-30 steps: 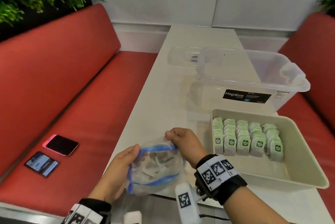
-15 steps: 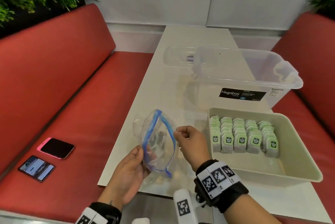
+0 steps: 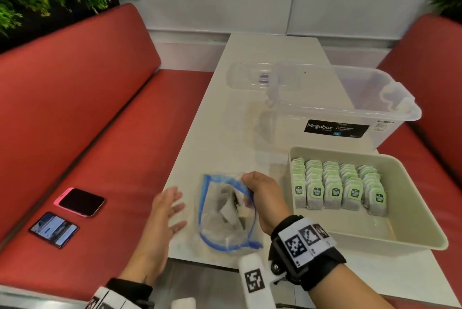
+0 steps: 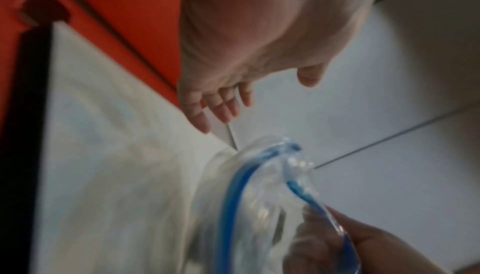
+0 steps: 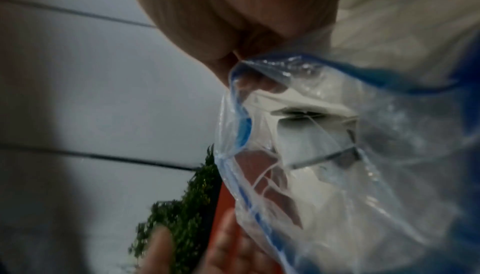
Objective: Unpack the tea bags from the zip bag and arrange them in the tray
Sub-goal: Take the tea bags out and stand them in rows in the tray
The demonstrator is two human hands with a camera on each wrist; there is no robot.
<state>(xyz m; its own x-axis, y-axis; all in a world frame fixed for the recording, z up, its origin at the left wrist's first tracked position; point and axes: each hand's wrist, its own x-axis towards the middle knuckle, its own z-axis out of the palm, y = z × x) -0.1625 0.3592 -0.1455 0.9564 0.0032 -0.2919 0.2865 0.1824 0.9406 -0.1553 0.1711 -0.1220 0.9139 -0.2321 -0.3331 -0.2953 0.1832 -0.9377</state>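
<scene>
step in hand: unpacking, with the bag mouth held open. the right hand [image 3: 266,199] pinches the far right rim of the clear, crinkly plastic zip bag with a blue zip strip [image 3: 226,213], thumb and fingers clamped on the film. the bag rests at the near edge of the smooth white worktop [image 3: 225,118], just left of the tray, its mouth gaping toward the viewer. the left hand [image 3: 162,216] hovers just left of the bag, fingers apart and straight, holding nothing and not touching the film.

a few flat, pale paper tea bags [image 3: 228,205] lie loose inside the zip bag; their count is unclear through the film. the shallow rectangular beige plastic tray [image 3: 425,238] holds five neat rows of upright tea bags with green tags [image 3: 337,183] in its far half; the near half is bare.

judgement: task well along, a remainder left to move. the next move calls for the free left hand to enter the open mouth, take a tea bag and stand it in a row. the film is limp, so the rim needs holding taut.
</scene>
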